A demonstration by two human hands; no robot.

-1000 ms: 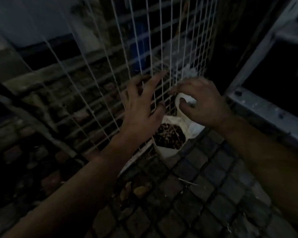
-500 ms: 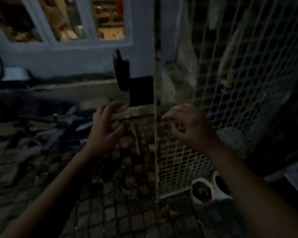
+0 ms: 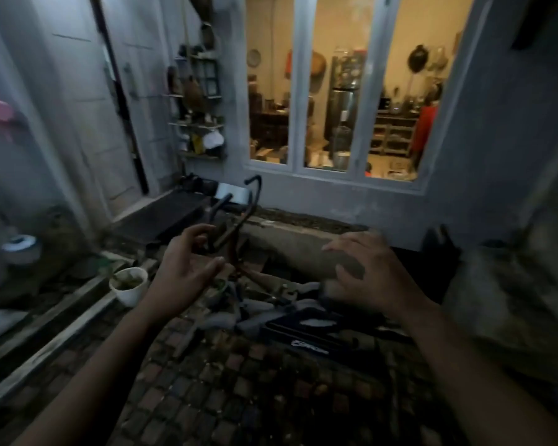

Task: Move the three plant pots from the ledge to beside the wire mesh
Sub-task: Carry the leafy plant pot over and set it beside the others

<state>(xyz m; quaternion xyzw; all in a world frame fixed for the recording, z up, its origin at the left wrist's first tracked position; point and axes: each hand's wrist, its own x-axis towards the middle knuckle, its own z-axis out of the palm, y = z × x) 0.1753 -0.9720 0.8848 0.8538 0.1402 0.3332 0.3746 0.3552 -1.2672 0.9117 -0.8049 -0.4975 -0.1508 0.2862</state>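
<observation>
**Pot.** One white pot (image 3: 129,284), with a small plant in it, stood on the ledge (image 3: 55,323) at my left, untouched. It was the only pot I could see. The mesh was out of view.

**Change.** Half a second earlier the view had held the mesh, with two white pots at its foot. A second earlier both hands had been at the mesh over a pot there. Since then the view had swung away to the ledge side. I judged two pots delivered and this one the third, not yet fetched.

**Hands.** The left hand (image 3: 184,272) was raised near the pot, to its right and apart from it. Its fingers were loosely curved and held nothing. The right hand (image 3: 371,278) was well apart from the pot, palm down and fingers spread. It was blurred, but I saw nothing in it. Both hands had come off the mesh empty.

**Surroundings.** A bicycle (image 3: 239,226) lay on the paving (image 3: 239,381) beyond the hands. A lit window (image 3: 332,91) stood behind it.
</observation>
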